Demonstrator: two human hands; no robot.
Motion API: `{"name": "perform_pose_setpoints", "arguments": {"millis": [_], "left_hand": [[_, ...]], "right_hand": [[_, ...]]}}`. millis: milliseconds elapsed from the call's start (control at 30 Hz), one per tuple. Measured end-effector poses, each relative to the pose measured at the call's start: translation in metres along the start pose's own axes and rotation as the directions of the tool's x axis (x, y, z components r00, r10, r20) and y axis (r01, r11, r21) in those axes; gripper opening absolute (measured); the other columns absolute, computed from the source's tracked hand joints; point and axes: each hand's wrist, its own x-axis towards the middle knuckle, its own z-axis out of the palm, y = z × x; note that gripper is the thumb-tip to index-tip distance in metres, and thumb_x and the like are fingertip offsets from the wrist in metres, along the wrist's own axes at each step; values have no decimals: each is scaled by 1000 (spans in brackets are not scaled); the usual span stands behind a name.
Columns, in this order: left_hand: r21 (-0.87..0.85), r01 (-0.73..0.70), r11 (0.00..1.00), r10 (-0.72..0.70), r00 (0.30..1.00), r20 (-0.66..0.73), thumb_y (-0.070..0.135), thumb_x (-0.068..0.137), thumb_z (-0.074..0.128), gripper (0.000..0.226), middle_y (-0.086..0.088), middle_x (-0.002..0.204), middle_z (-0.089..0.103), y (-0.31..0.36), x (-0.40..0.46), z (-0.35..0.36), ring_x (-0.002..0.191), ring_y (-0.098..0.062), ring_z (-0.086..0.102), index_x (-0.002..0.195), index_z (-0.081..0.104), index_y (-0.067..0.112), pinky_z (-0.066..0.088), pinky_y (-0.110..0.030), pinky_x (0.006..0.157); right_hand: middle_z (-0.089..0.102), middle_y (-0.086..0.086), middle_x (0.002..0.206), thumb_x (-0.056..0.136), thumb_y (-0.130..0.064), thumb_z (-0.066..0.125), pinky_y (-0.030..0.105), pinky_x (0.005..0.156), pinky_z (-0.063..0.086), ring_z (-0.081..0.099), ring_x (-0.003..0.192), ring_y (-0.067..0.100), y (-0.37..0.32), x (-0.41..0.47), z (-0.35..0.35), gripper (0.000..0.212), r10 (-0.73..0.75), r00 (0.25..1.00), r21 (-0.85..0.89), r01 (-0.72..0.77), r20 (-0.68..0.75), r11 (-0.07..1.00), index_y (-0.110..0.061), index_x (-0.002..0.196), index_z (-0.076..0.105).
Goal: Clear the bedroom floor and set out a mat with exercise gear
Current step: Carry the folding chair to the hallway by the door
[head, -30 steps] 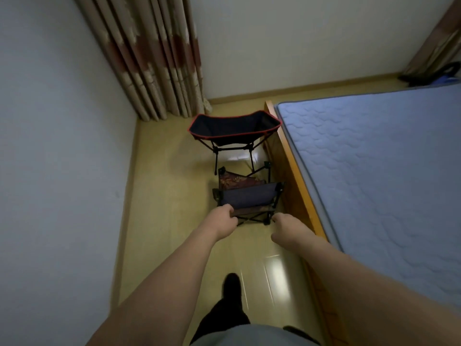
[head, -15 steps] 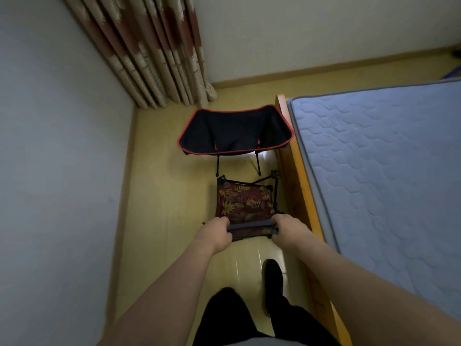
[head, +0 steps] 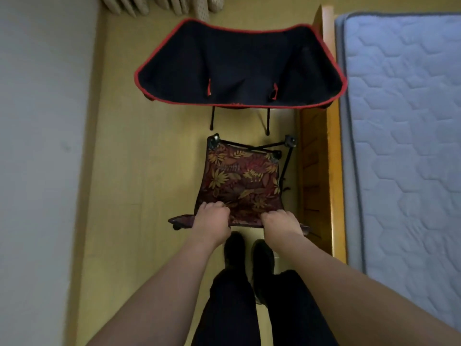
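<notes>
Both hands clench the near edge of the floral stool (head: 240, 182): the left hand (head: 212, 222) at its left corner, the right hand (head: 280, 224) at its right. The stool stands mid-frame on the floor (head: 139, 171), between wall and bed (head: 404, 121), just below the black chair (head: 239, 66). This looks like the floor-clearing step; next it likely needs lifting or folding, clear of the chair's legs.

Wooden floor (head: 129, 171), quilted mattress (head: 404, 121)

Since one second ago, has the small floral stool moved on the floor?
Cannot tell for its place: the camera itself moved. But the floral stool tipped; its seat now faces up beside the bed frame, gripped by the left hand and right hand.
</notes>
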Motion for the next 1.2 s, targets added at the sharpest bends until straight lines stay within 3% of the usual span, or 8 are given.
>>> {"name": "perform_pose_setpoints", "arguments": {"millis": [167, 267, 400, 567, 667, 800, 1033, 1200], "left_hand": [[-135, 51, 989, -52, 999, -5, 12, 83, 58, 14, -4, 108, 55, 2, -35, -15, 102, -25, 56, 96, 62, 11, 46, -37, 80], [-157, 68, 985, -76, 996, -50, 12, 84, 55, 6, -3, 102, 53, 9, -78, -60, 95, -24, 57, 90, 58, 13, 41, -34, 65], [-212, 123, 970, -160, 973, -168, 8, 86, 49, 8, -4, 85, 56, 20, -151, -112, 83, -29, 59, 85, 53, 14, 40, -33, 61], [-337, 219, 916, -319, 905, -281, 10, 88, 47, 11, -7, 91, 64, 13, -248, -97, 87, -29, 61, 85, 57, 14, 41, -33, 65], [-423, 322, 847, -445, 865, -232, 10, 89, 46, 18, -7, 91, 65, 2, -312, -52, 87, -27, 61, 90, 64, 11, 40, -30, 64], [-557, 447, 700, -617, 772, -156, 12, 88, 46, 24, -5, 98, 67, -1, -401, 28, 93, -26, 62, 97, 68, 15, 47, -32, 71], [-705, 591, 392, -835, 550, -4, 20, 92, 48, 21, -4, 99, 66, 4, -531, 170, 89, -26, 63, 103, 66, 18, 47, -35, 68], [-840, 530, 117, -918, 380, 111, 29, 97, 48, 23, -4, 101, 66, 11, -643, 285, 93, -26, 62, 106, 65, 17, 50, -37, 75]], "right_hand": [[58, 7, 119, 87, -2, 50, 36, 92, 41, 53, 111, 28, -11, -25, -21, 35, -76, 996, -47, 73, -48, 996, -15, 119, 53], [60, 6, 114, 87, -5, 53, 35, 87, 42, 53, 108, 27, -19, -74, -63, 28, -115, 988, -35, 112, -104, 993, -15, 113, 55], [61, 6, 108, 87, -3, 52, 33, 72, 40, 56, 101, 27, -34, -139, -114, 24, -163, 967, -99, 145, -198, 984, -15, 108, 55], [60, 6, 100, 90, -2, 47, 35, 67, 44, 58, 91, 27, -80, -198, -129, 20, -306, 936, -244, 260, -171, 934, -14, 105, 55], [58, 7, 96, 92, -4, 44, 35, 66, 42, 55, 86, 26, -121, -232, -107, 18, -457, 885, -363, 399, -87, 842, -13, 104, 55], [61, 8, 111, 91, -8, 47, 34, 72, 41, 58, 102, 28, -184, -275, -56, 20, -627, 778, -544, 547, 50, 636, -14, 109, 55], [60, 6, 113, 90, -12, 51, 36, 79, 47, 57, 103, 26, -303, -352, 61, 24, -709, 639, -740, 624, 299, 250, -19, 112, 54], [59, 6, 115, 91, -13, 47, 34, 82, 46, 56, 106, 25, -392, -427, 168, 15, -746, 484, -743, 669, 457, -20, -19, 104, 51]]}}
